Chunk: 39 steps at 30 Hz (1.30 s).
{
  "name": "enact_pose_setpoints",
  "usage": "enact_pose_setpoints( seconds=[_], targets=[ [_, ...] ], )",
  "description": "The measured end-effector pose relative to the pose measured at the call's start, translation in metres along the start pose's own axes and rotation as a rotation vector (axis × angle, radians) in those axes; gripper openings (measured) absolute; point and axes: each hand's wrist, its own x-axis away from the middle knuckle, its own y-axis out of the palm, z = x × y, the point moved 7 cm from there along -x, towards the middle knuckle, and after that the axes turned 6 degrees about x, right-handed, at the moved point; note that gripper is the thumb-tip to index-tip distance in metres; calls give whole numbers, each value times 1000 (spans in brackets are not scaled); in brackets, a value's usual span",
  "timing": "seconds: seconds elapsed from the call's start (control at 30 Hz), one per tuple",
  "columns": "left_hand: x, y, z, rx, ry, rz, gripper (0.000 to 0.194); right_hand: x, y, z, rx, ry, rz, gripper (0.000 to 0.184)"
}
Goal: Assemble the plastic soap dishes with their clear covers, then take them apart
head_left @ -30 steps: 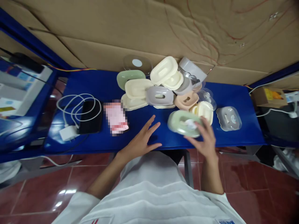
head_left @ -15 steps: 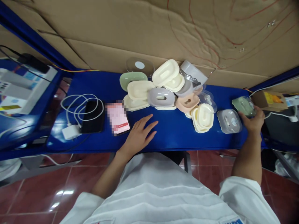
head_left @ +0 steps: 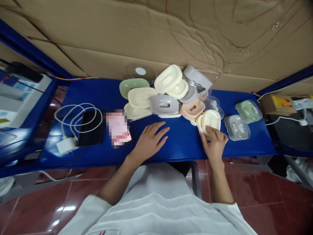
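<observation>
My left hand (head_left: 148, 143) rests on the blue tabletop near its front edge, fingers spread and holding nothing. My right hand (head_left: 215, 145) is at the front edge of the stacked cream soap dish parts (head_left: 212, 119), thumb on the near left side and fingers over the top; it hides part of them. Left of that stack lies a peach soap dish part (head_left: 192, 108), with a lilac-grey dish (head_left: 165, 104) beside it. To the right sit a grey soap dish (head_left: 236, 128) and a green soap dish (head_left: 248, 111), both under clear lids.
Behind are more cream dishes (head_left: 168, 80), a green dish (head_left: 134, 85) and clear lids (head_left: 212, 106). A phone (head_left: 118, 127), a black device (head_left: 90, 129) and a coiled white cable (head_left: 73, 109) with its charger lie left. A cardboard box (head_left: 276, 105) stands right.
My right hand has let go of the green lidded dish at the far right and moved left to the cream stack. My left hand stays about where it was; the view has shifted slightly.
</observation>
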Motion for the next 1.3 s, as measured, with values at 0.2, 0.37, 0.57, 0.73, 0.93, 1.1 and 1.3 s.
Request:
enact_pose_setpoints(
  seconds=[0.2, 0.37, 0.57, 0.73, 0.93, 1.1, 1.3],
  targets=[
    [13, 0, 22, 68, 89, 44, 37, 20, -17, -15, -223, 73, 26, 27],
    [21, 12, 32, 98, 139, 24, 48, 46, -16, -67, -358, -49, -90, 21],
    [23, 20, 29, 46, 143, -21, 41, 52, -4, -86, -459, -203, -146, 39],
    [29, 11, 20, -2, 107, 42, 9, 38, 5, -86, -404, -277, -193, 46],
    [53, -8, -1, 6, -31, 103, 10, 25, 9, -78, -373, -390, -273, 46],
    [69, -11, -6, 1, -80, 82, 17, -9, 5, -47, -361, -258, -229, 44],
    [68, -2, 2, 7, -43, 52, 24, -66, 20, -55, -332, -298, -221, 60]
  ],
)
